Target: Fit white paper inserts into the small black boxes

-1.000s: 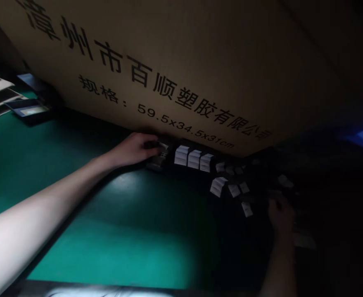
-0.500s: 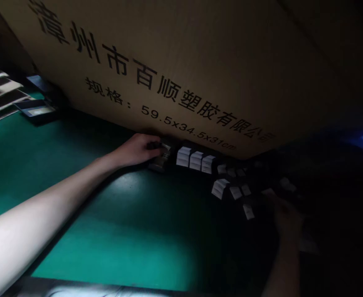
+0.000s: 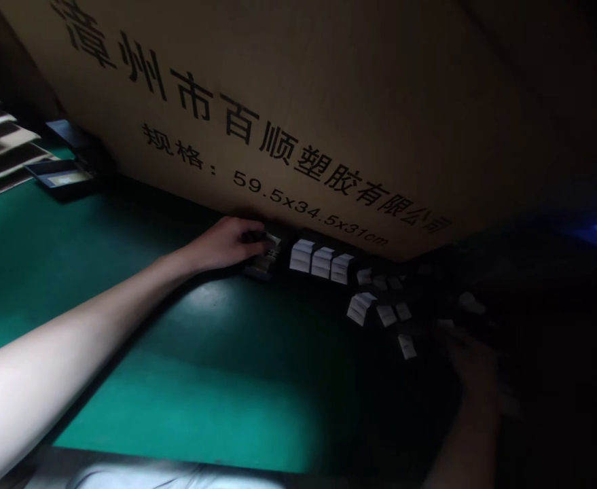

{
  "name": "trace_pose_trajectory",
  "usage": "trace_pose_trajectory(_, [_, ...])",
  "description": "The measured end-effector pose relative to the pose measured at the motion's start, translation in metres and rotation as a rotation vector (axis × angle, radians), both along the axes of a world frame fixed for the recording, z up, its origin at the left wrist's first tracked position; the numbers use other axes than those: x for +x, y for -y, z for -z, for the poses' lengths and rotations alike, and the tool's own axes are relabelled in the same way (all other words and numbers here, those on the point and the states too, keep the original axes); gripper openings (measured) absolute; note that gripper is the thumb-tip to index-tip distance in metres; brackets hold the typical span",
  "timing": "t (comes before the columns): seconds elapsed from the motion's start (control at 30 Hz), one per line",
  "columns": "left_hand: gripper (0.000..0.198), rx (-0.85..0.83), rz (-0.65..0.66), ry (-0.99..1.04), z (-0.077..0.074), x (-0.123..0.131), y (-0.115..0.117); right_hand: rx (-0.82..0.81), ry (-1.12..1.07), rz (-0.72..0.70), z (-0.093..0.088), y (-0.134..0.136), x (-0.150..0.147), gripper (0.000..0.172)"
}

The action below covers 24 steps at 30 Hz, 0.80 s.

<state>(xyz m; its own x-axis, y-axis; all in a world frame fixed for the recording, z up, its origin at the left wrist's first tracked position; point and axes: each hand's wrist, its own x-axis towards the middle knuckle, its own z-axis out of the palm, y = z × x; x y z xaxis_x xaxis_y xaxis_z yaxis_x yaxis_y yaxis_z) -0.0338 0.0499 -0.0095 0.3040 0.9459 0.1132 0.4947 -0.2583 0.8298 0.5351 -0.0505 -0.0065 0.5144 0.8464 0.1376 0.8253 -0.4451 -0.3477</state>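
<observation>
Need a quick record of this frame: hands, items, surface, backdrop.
left hand: fingers curled over a small dark object with a white top
right hand: in deep shadow, near loose white paper pieces
items: three stacks of white cards beside the small dark object
surface: green mat
backdrop: cardboard carton, black Chinese print

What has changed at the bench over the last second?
The right hand, dim and blurred in the dark, has shifted slightly toward the right of the view; whether it took hold of anything cannot be told. The left hand stays on the dark labelled object, with no visible letting go. The stacks of white slips and the cardboard carton stayed as they were.
</observation>
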Motion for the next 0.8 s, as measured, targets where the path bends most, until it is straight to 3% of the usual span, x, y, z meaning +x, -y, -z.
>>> trace_pose_trajectory(0.13, [0.045,-0.006,-0.003,-0.014,0.001,-0.001,-0.001,-0.101,-0.184,0.089,-0.011,-0.002,-0.008,0.043])
trace_pose_trajectory(0.33, [0.045,0.003,-0.003,-0.026,0.0,0.0,-0.001,-0.149,-0.155,0.03,-0.018,-0.007,-0.01,0.037])
trace_pose_trajectory(0.53, [0.045,0.001,0.0,-0.026,0.0,0.0,-0.001,-0.013,-0.1,-0.002,-0.009,-0.009,-0.004,0.042])
trace_pose_trajectory(0.8, [0.046,-0.004,0.005,-0.022,-0.001,0.0,0.0,0.122,-0.117,0.106,-0.006,-0.01,0.001,0.047])
